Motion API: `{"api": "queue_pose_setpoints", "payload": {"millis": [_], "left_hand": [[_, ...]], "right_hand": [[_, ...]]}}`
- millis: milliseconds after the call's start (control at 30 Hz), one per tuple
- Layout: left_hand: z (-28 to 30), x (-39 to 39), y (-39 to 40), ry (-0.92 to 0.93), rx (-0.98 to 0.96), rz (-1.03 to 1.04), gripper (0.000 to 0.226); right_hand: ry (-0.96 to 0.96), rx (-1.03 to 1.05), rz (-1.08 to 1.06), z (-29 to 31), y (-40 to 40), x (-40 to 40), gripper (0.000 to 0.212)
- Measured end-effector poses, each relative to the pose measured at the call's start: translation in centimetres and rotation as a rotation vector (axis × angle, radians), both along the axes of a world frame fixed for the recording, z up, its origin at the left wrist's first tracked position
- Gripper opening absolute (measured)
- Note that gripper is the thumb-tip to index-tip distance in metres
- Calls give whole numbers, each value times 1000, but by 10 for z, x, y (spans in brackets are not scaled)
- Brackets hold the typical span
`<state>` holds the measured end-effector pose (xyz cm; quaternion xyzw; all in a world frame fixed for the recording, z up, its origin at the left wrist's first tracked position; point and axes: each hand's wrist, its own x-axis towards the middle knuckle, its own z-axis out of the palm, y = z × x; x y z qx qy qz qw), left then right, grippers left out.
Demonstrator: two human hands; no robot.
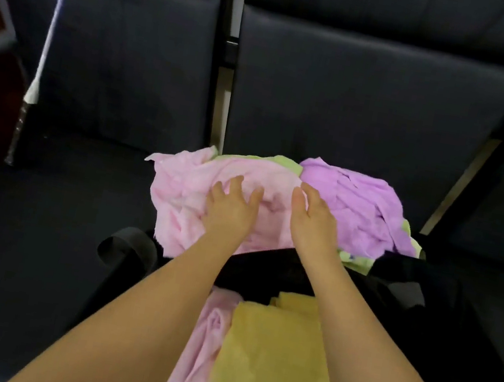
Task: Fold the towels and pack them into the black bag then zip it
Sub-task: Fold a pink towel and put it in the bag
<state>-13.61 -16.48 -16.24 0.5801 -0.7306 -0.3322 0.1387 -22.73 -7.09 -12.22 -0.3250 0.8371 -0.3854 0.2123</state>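
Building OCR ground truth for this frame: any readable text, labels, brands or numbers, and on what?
None: no readable text in the head view.
Badminton racket: dark grip shows faint speckles, too blurred to tell whether it is print.
Pink towel, purple towel, yellow towel, black bag: no tag, logo or print shows.
Seat cushions: plain.

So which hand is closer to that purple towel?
Right. The right hand lies on the pink towel right beside the purple towel; the left hand is farther left, also on pink.
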Motion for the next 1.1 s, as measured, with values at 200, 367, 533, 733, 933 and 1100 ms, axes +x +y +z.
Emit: {"api": "queue_pose_setpoints", "payload": {"millis": [200, 367, 533, 733, 933, 1100], "left_hand": [[-39, -12, -5, -393, -99, -93, 78], [-50, -2, -19, -391, -266, -41, 47], [-43, 0, -18, -59, -177, 77, 23], [7, 18, 14, 595, 33, 29, 27], [60, 69, 68, 901, 292, 4, 24], [81, 111, 110, 905, 327, 194, 18]], "right_hand": [[-38, 67, 32, -58, -6, 1, 41], [-2, 63, 40, -66, -8, -1, 42], [-28, 96, 42, -59, -8, 4, 44], [-135, -5, 4, -24, -9, 28, 47], [-730, -183, -168, -5, -11, 57, 97], [-770, -208, -89, 32, 12, 101, 54]]}}
